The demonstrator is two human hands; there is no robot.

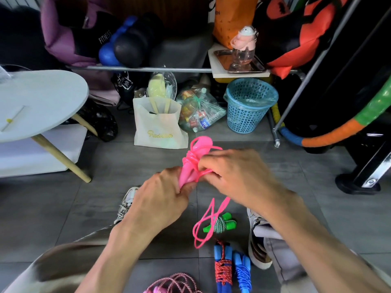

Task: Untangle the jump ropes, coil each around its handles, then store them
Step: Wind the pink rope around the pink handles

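Pink rope (195, 159) handles are gripped by the left hand (163, 197); cord is pinched by the right hand (237, 176). Turns should be kept snug, with slack fed from six o'clock.

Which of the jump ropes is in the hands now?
The bright pink plastic jump rope, half coiled around its handles; the green-handled and blue-handled ropes lie coiled on the floor.

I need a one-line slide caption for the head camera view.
Both hands, left hand and right hand, wind the pink jump rope around its handles.

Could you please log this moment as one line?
left hand grips pink handles | right hand winds pink rope | green rope coiled
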